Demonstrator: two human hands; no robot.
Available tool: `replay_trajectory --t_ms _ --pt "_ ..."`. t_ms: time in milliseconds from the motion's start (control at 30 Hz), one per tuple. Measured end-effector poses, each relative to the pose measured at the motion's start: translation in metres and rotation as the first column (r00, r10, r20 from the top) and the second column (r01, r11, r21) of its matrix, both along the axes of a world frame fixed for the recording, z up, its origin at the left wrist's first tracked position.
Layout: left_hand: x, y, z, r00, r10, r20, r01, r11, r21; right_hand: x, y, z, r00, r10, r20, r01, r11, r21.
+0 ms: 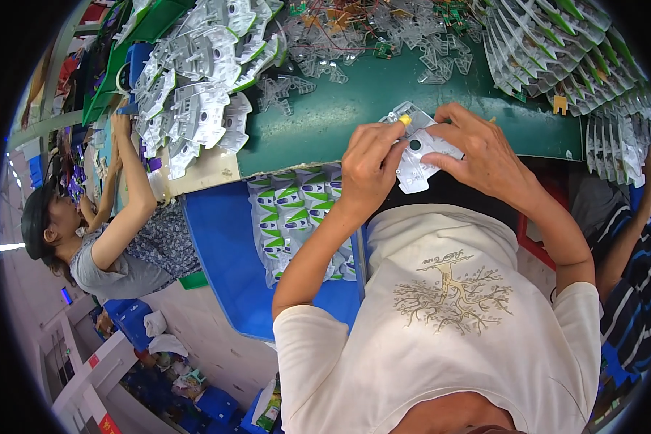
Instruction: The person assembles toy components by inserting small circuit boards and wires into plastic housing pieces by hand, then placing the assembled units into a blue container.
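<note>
The person's two hands met at the near edge of the green bench [325, 134], gripping a whitish plastic shell [412, 177] between them. The left hand [371, 160] was curled at the shell's left side, thumb and fingers drawn in. The right hand [481, 148] arched over the right side, its thumb and fingers on the part. A small yellow piece [405, 120] showed at the left fingertips; I couldn't tell whether they pinched it.

Beyond the hands, small clear plastic parts [448, 64] lay scattered across the bench. Green-edged shells were heaped to the left [213, 119] and stacked in rows to the right [546, 47]. Below the bench, left of the person, a blue bin [224, 253] held rows of white and green pieces [296, 210]. A capped co-worker [116, 253] reached toward the left heap, arms raised.
</note>
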State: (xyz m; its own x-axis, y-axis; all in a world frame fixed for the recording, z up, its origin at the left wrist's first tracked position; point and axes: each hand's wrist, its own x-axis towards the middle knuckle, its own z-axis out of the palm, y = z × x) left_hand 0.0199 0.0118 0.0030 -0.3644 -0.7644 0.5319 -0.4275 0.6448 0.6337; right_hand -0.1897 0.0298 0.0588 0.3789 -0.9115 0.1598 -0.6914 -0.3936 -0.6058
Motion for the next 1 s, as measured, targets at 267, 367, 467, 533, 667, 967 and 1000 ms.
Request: replay_trajectory --t_ms 267,367,467,533,667,967,1000 --pt "0.003 -0.014 0.009 0.963 -0.254 0.094 0.237 0.958 0.162 0.0 0.003 0.006 0.997 0.043 -0.069 -0.046 0.998 -0.044" --pt "0.004 -0.014 0.013 0.959 -0.264 0.099 0.24 0.949 0.203 -0.003 0.005 0.01 0.989 -0.031 0.147 0.022 0.998 0.062" --pt "0.006 -0.012 0.015 0.958 -0.257 0.125 0.229 0.952 0.203 -0.005 0.006 0.021 0.922 -0.007 0.387 -0.064 0.983 0.17" --pt "0.006 -0.011 0.013 0.961 -0.25 0.119 0.222 0.953 0.207 -0.005 0.009 0.018 0.929 0.019 0.37 -0.067 0.991 0.119" --pt "0.0 -0.009 0.013 0.971 -0.223 0.089 0.201 0.958 0.202 0.006 0.027 -0.003 0.989 0.05 0.137 -0.026 0.985 -0.172" --pt "0.006 -0.009 0.006 0.976 -0.21 0.061 0.195 0.961 0.195 0.016 0.032 -0.013 0.93 -0.069 0.361 0.139 0.975 -0.174" --pt "0.007 -0.009 0.006 0.976 -0.211 0.061 0.196 0.961 0.196 0.009 0.033 -0.01 0.935 -0.111 0.336 0.169 0.975 -0.148"
